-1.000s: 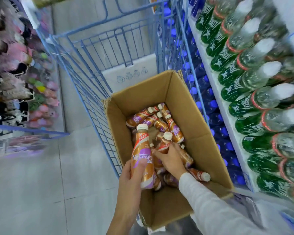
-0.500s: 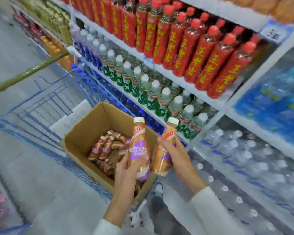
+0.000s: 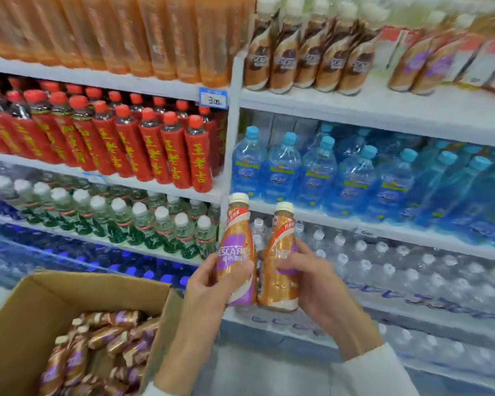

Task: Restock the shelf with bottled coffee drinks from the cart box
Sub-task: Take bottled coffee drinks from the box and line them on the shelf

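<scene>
My left hand [image 3: 209, 284] grips an upright orange and purple coffee bottle [image 3: 236, 241] with a cream cap. Right beside it, my right hand [image 3: 312, 277] holds a second coffee bottle [image 3: 279, 252] of the same kind, also upright. Both bottles are in front of the shelves at mid height. The cardboard box [image 3: 35, 295] at the lower left holds several more coffee bottles [image 3: 103, 347] lying on their sides. On the top shelf at the upper right stand matching coffee bottles [image 3: 306, 52] in a row, with shelf board [image 3: 383, 101] showing in front of them.
Orange drink bottles [image 3: 112, 32] fill the upper left shelf. Below them stand red bottles [image 3: 143, 150], then green-labelled clear bottles [image 3: 143, 221]. Blue water bottles [image 3: 355, 178] and clear water bottles [image 3: 412, 270] fill the right shelves. A white upright post [image 3: 230, 138] divides the two bays.
Both hands lifted a coffee bottle each out of the box and brought them up before the shelves. My view swung from the cart up to the shelf face.
</scene>
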`<state>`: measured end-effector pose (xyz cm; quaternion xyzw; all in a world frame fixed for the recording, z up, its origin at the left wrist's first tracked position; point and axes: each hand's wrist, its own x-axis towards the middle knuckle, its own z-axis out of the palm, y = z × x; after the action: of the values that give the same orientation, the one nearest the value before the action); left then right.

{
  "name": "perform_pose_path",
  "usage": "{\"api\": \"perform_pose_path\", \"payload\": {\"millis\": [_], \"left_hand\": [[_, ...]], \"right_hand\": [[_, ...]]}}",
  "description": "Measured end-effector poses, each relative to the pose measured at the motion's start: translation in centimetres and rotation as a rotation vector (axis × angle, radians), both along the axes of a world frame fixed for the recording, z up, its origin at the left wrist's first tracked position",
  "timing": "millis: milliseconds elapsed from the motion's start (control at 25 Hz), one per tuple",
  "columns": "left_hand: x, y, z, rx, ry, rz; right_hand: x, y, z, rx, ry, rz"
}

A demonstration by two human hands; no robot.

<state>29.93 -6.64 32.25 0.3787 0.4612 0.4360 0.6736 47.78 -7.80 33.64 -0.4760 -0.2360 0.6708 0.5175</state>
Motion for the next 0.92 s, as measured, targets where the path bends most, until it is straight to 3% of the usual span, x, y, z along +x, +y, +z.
{"api": "perform_pose_path", "payload": {"millis": [480,640,920], "left_hand": [[25.9,0.7,1.7,0.120,-0.021,-0.161],[30.3,0.9,2.7,0.114,-0.151,-0.212],[34.6,4.7,3.7,0.183,-0.129,-0.300]], "right_hand": [[24.0,-3.6,2.0,0.155,-0.059,-0.209],[28.5,-3.5,2.5,0.164,-0.078,-0.259],[32.9,-1.1,3.7,0.154,-0.155,-0.304]]}}
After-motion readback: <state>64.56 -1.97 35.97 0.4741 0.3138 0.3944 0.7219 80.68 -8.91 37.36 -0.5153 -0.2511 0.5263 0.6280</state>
